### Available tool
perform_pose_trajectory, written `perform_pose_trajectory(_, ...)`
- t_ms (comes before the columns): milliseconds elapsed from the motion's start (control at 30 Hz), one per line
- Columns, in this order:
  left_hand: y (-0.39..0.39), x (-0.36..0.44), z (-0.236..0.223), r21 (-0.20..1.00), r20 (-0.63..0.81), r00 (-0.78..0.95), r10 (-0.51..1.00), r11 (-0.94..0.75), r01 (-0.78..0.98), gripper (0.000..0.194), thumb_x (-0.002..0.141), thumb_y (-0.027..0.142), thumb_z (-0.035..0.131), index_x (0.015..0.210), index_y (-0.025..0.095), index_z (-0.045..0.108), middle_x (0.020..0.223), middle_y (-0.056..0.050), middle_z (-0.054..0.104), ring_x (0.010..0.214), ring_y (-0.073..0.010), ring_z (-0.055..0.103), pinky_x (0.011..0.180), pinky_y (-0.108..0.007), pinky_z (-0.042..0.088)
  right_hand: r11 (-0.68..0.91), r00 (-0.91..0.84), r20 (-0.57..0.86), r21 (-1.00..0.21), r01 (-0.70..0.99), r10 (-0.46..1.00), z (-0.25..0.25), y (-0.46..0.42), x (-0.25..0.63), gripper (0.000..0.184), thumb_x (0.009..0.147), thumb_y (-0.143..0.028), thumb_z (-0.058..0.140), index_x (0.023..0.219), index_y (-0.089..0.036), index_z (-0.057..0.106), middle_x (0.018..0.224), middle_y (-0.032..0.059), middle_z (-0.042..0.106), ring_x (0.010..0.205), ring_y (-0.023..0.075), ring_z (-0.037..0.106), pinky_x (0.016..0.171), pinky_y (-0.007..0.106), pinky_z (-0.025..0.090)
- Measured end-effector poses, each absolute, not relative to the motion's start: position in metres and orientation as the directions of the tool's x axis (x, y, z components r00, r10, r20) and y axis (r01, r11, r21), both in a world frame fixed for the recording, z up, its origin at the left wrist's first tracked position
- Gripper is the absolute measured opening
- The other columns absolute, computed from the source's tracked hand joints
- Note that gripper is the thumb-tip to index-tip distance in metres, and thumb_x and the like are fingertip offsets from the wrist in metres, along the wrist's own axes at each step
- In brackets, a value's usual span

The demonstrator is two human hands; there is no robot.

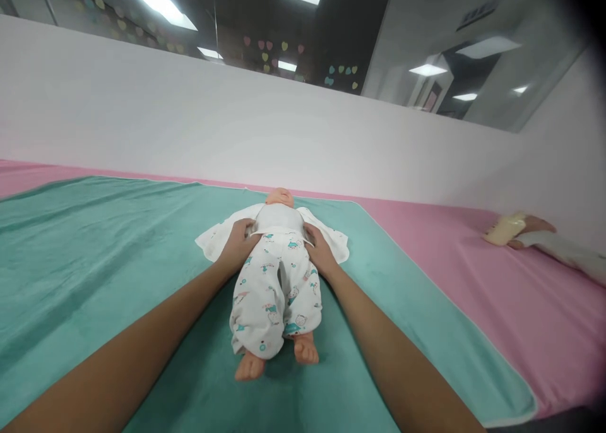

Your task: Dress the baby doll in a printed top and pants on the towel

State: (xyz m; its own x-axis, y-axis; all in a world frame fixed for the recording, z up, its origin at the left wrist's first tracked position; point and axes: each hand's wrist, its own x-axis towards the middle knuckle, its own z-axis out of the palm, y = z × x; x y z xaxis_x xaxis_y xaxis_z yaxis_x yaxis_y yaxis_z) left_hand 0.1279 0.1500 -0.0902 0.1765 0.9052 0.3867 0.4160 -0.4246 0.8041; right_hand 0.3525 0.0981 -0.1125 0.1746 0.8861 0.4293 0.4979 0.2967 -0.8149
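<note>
A baby doll (280, 197) lies on its back on a green blanket (156, 250), head toward the wall and bare feet toward me. It wears a white top and white printed pants (269, 294). A white cloth (220, 236), perhaps an opened shirt, spreads out under its torso on both sides. At the doll's waist, my left hand (240, 242) grips the left side of the waistband, thumb toward the front. Opposite it, my right hand (320, 246) closes on the waistband's right side. Some fingertips of both hands are hidden by cloth.
Pink sheeting (440, 243) lies beneath the blanket. At the far right, another person's hand (538, 223), with a light sleeve, is at a pale yellow object (504, 229) whose kind is unclear. A white wall (237, 117) with glass above bounds the back.
</note>
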Motion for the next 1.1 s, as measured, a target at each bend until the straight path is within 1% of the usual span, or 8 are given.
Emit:
perform_pose_trajectory(133, 0.157, 0.128, -0.088, 0.774, 0.377, 0.320, 0.869, -0.486, 0.406, 0.048, 0.082, 0.028, 0.044, 0.130, 0.020, 0.044, 0.140, -0.006, 0.040, 0.129, -0.0222, 0.035, 0.109, -0.036, 0.025, 0.344, -0.042, 0.399, -0.727, 0.594, 0.916, -0.107, 0.108, 0.356, 0.074, 0.070, -0.012, 0.046, 0.141, -0.023, 0.031, 0.149, 0.0013, 0.026, 0.137, 0.0174, 0.023, 0.114, 0.036, 0.016)
perform_pose_trajectory(233, 0.161, 0.124, -0.084, 0.771, 0.370, 0.327, 0.870, -0.484, 0.414, 0.043, 0.082, 0.029, 0.045, 0.123, 0.021, 0.051, 0.130, -0.005, 0.051, 0.119, -0.0218, 0.046, 0.103, -0.032, 0.032, 0.332, -0.055, 0.415, -0.636, 0.696, 0.908, -0.097, 0.116, 0.358, 0.073, 0.066, -0.008, 0.047, 0.136, -0.024, 0.041, 0.142, 0.0012, 0.040, 0.130, 0.0193, 0.036, 0.110, 0.036, 0.026)
perform_pose_trajectory(400, 0.171, 0.123, -0.070, 0.683, 0.386, 0.326, 0.863, -0.505, 0.528, 0.030, 0.084, 0.036, 0.039, 0.086, 0.020, 0.065, 0.093, -0.004, 0.067, 0.090, -0.0214, 0.057, 0.076, -0.028, 0.041, 0.179, 0.041, 0.435, -0.454, 0.873, 0.899, -0.067, 0.129, 0.350, 0.045, 0.069, -0.013, 0.046, 0.107, -0.028, 0.065, 0.106, -0.0021, 0.068, 0.100, 0.0193, 0.058, 0.089, 0.031, 0.041)
perform_pose_trajectory(533, 0.190, 0.131, -0.057, 0.674, 0.343, 0.294, 0.892, -0.452, 0.584, 0.038, 0.081, 0.043, 0.042, 0.052, 0.019, 0.050, 0.059, -0.003, 0.056, 0.067, -0.0200, 0.053, 0.058, -0.027, 0.033, 0.058, 0.122, 0.469, -0.352, 0.934, 0.875, -0.050, 0.144, 0.338, 0.025, 0.072, -0.021, 0.045, 0.078, -0.025, 0.069, 0.076, 0.0013, 0.068, 0.078, 0.0203, 0.057, 0.070, 0.028, 0.038)
perform_pose_trajectory(667, 0.212, 0.140, -0.058, 0.693, 0.330, 0.273, 0.904, -0.428, 0.581, 0.039, 0.077, 0.034, 0.048, 0.043, 0.020, 0.037, 0.052, -0.003, 0.047, 0.067, -0.0210, 0.052, 0.057, -0.027, 0.029, 0.030, 0.180, 0.477, -0.399, 0.916, 0.860, -0.055, 0.164, 0.338, 0.021, 0.066, -0.019, 0.041, 0.055, -0.021, 0.059, 0.058, 0.0018, 0.059, 0.063, 0.0176, 0.049, 0.059, 0.026, 0.031)
perform_pose_trajectory(767, 0.224, 0.142, -0.065, 0.704, 0.304, 0.265, 0.915, -0.404, 0.584, 0.035, 0.074, 0.028, 0.052, 0.043, 0.020, 0.038, 0.054, -0.004, 0.048, 0.072, -0.0217, 0.052, 0.058, -0.028, 0.029, 0.029, 0.230, 0.462, -0.488, 0.872, 0.857, -0.068, 0.177, 0.344, 0.021, 0.064, -0.018, 0.037, 0.052, -0.021, 0.055, 0.056, 0.0006, 0.055, 0.060, 0.0162, 0.046, 0.057, 0.026, 0.030)
perform_pose_trajectory(1000, 0.215, 0.145, -0.077, 0.753, 0.301, 0.149, 0.942, -0.331, 0.569, 0.014, 0.077, 0.034, 0.052, 0.074, 0.020, 0.049, 0.076, -0.002, 0.059, 0.074, -0.0191, 0.054, 0.060, -0.026, 0.033, 0.057, 0.325, 0.412, -0.689, 0.722, 0.851, -0.092, 0.178, 0.353, 0.022, 0.065, -0.025, 0.037, 0.073, -0.019, 0.057, 0.072, -0.0005, 0.058, 0.071, 0.0167, 0.051, 0.064, 0.025, 0.037)
perform_pose_trajectory(1100, 0.203, 0.140, -0.081, 0.766, 0.304, 0.134, 0.943, -0.326, 0.555, 0.016, 0.079, 0.035, 0.051, 0.086, 0.021, 0.051, 0.086, -0.003, 0.062, 0.081, -0.0193, 0.056, 0.066, -0.026, 0.036, 0.068, 0.343, 0.394, -0.735, 0.675, 0.853, -0.098, 0.163, 0.354, 0.027, 0.069, -0.032, 0.042, 0.085, -0.018, 0.058, 0.080, 0.0016, 0.061, 0.074, 0.0172, 0.054, 0.067, 0.026, 0.041)
